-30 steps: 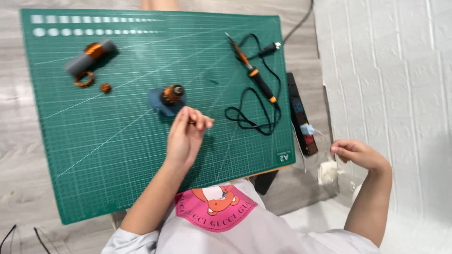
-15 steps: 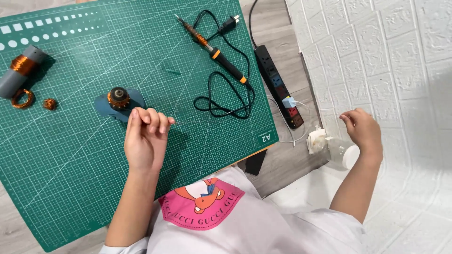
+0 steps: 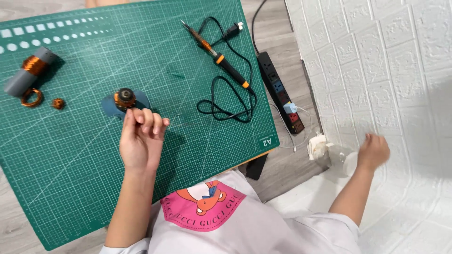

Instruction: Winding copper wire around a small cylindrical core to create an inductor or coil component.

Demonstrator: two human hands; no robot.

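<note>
My left hand [image 3: 140, 140] rests on the green cutting mat [image 3: 84, 183] with its fingers curled together and nothing visible in them. Its fingertips touch the edge of a small grey-blue piece [image 3: 109, 107] that carries a copper-wound coil [image 3: 125, 98]. My right hand [image 3: 374, 150] is off the mat at the far right, low by the white brick-pattern wall [image 3: 391, 56]. It is against a white round object [image 3: 349, 163], and its fingers are hidden behind its back. A crumpled white wad [image 3: 318, 146] lies just left of it.
A soldering iron [image 3: 214, 54] with a coiled black cord lies at the mat's upper right. A black power strip [image 3: 281, 91] sits on the floor beside the mat. At the mat's left are a grey tube wound with copper wire [image 3: 29, 70], a copper ring [image 3: 31, 97] and a small copper coil [image 3: 58, 103].
My right hand moved right, away from the white wad and toward the wall. My left hand stayed curled beside the coil. The view shifted right.
</note>
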